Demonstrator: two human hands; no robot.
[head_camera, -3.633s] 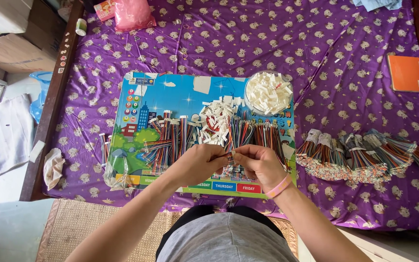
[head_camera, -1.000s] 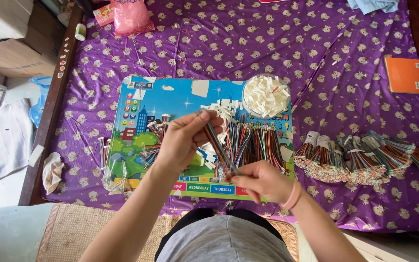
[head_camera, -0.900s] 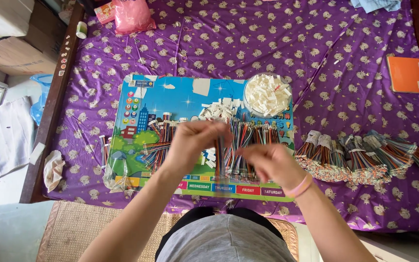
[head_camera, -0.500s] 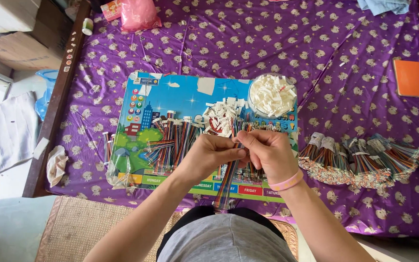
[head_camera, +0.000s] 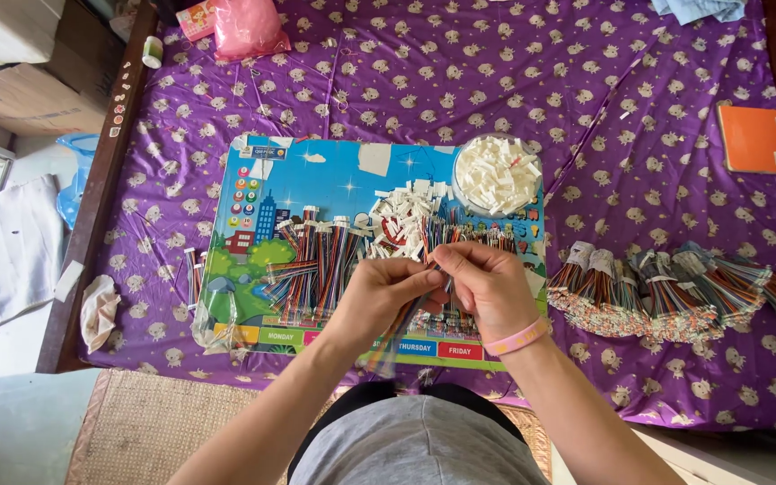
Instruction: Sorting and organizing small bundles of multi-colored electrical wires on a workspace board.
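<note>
Both hands are pinching a bundle of coloured wires [head_camera: 406, 319] over the picture board [head_camera: 334, 193]: left hand [head_camera: 379, 296] and right hand [head_camera: 487, 287] in a narrow grip. Loose ends are probably dangling, so strands could be slipping out.

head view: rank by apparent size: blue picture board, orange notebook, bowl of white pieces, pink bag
1. blue picture board, by far the largest
2. bowl of white pieces
3. orange notebook and pink bag: look alike in size, and the bag is cut off by the frame edge, so unranked
</note>
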